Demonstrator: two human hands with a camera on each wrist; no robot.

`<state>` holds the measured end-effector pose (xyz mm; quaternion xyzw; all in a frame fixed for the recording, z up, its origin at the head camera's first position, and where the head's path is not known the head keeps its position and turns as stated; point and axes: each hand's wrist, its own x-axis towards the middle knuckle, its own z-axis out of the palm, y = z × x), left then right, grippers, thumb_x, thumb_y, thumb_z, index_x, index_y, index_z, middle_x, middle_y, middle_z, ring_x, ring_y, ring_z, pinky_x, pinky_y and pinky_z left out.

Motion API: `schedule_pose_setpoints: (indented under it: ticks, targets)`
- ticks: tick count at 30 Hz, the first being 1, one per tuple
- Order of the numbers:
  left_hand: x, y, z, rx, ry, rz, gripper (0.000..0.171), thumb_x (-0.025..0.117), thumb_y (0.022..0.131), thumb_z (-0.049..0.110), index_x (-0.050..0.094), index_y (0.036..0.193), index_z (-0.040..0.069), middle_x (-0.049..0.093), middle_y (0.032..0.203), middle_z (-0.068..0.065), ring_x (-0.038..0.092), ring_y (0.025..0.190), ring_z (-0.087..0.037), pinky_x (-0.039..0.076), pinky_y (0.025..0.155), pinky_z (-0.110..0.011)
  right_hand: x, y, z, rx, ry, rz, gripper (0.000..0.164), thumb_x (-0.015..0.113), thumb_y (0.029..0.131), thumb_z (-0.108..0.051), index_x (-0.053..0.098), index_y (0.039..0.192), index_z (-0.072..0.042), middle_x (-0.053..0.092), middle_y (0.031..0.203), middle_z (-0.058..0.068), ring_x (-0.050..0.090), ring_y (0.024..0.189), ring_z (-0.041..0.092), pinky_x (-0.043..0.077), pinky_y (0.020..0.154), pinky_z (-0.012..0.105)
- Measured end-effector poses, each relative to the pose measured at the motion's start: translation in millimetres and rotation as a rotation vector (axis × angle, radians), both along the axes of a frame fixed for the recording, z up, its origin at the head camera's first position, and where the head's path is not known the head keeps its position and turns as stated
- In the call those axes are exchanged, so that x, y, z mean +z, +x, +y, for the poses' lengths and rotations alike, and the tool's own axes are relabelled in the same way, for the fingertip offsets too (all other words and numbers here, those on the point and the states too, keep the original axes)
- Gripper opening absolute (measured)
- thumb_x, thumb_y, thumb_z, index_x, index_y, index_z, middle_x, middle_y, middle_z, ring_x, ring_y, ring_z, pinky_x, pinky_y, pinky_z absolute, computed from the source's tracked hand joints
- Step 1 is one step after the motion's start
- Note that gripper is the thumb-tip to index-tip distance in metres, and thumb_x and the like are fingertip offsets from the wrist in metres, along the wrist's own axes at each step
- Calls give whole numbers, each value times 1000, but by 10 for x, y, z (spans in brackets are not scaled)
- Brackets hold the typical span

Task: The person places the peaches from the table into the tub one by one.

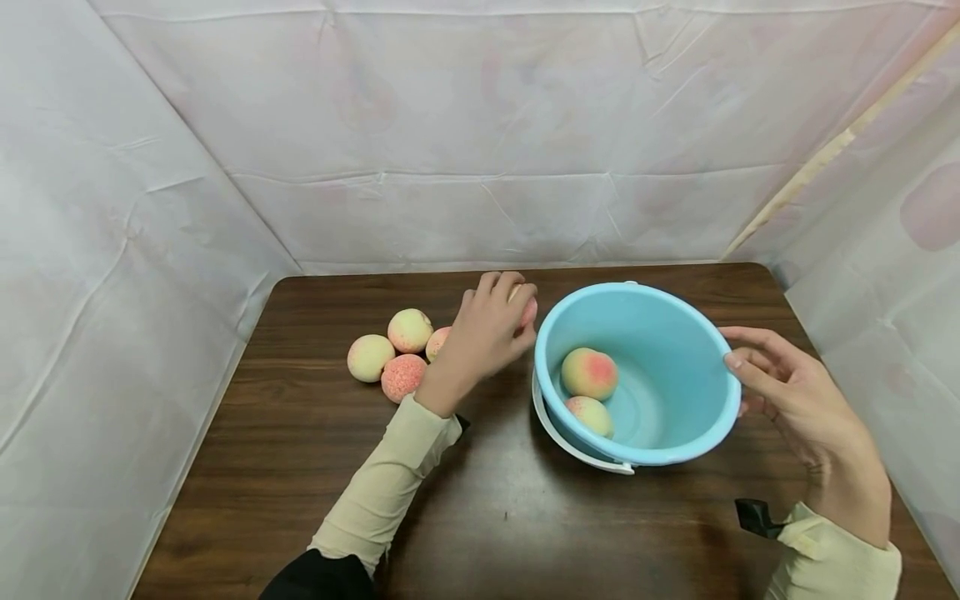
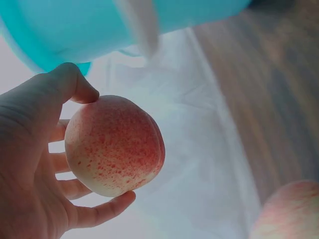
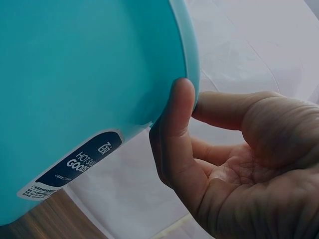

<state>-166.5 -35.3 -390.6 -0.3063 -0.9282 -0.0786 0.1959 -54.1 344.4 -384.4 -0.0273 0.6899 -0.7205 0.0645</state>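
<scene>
My left hand holds a peach, pale with a red-speckled blush, just left of a light blue bucket. In the left wrist view, thumb and fingers curl around that peach. At the bucket's right side, my right hand pinches the rim between thumb and fingers; the right wrist view shows a dark label on the bucket's outer wall. Inside the bucket lie two peaches, one yellow and red, one paler. The bucket's white handle hangs down its near left side.
Several more peaches sit grouped on the dark wooden table left of my left arm: a pale one, another behind it, a redder one, and one partly hidden. White sheeting surrounds the table's back and sides.
</scene>
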Motion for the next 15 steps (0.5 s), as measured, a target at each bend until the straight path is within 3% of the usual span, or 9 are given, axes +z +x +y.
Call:
schedule_pose_setpoints:
  ticks: [5, 15]
  targets:
    - [160, 25, -4, -13, 9, 60, 34, 66, 90, 23, 64, 123, 16, 62, 134, -10, 58, 123, -33, 56, 79, -49, -1, -5, -6, -5, 1, -4, 40, 54, 105, 2, 52, 144, -6, 74, 97, 4, 73, 72, 16, 59, 54, 30]
    - [317, 52, -13, -29, 48, 106, 36, 62, 91, 25, 63, 126, 16, 62, 132, -9, 58, 122, -32, 55, 79, -48, -6, -2, -8, -4, 0, 0, 41, 54, 105, 2, 51, 146, -6, 74, 97, 5, 73, 71, 17, 58, 54, 31]
